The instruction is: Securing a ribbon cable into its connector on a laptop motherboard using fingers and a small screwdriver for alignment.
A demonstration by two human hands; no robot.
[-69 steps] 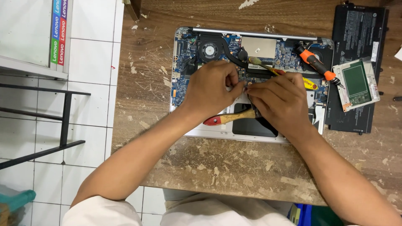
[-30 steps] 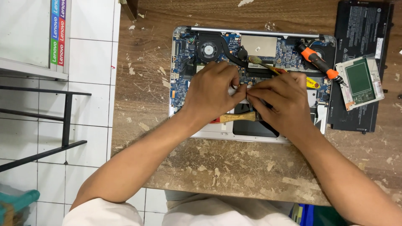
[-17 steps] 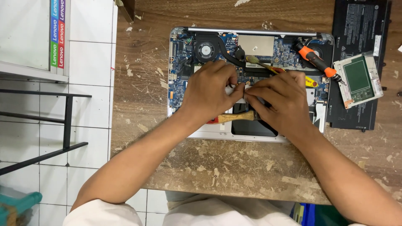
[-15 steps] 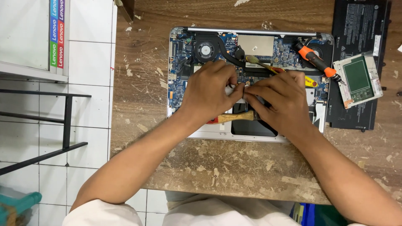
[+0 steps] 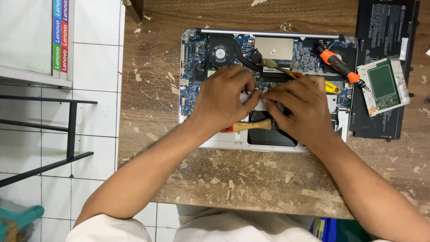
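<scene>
A worn wooden table (image 5: pixel 268 188) carried an opened laptop (image 5: pixel 197 134), its blue circuit board bare, directly beneath a person's two hands. Beyond the right hand (image 5: pixel 300 112), to its outer side, lay a flat black battery (image 5: pixel 385 22) with a small green-faced board (image 5: pixel 383 85) resting on it. An orange-handled screwdriver (image 5: pixel 338 65) lay across the laptop's far corner just past that hand, and a wooden-handled brush (image 5: pixel 251 126) sat under both palms. The left hand (image 5: pixel 224 98) and the right met at the fingertips, together pinching a small pale strip (image 5: pixel 257 104) at the laptop's centre; whether it was already free of the board cannot be told. The strip looked light, thin and easily creased, likely best gripped by its edges with gentle pressure rather than pulled hard.
</scene>
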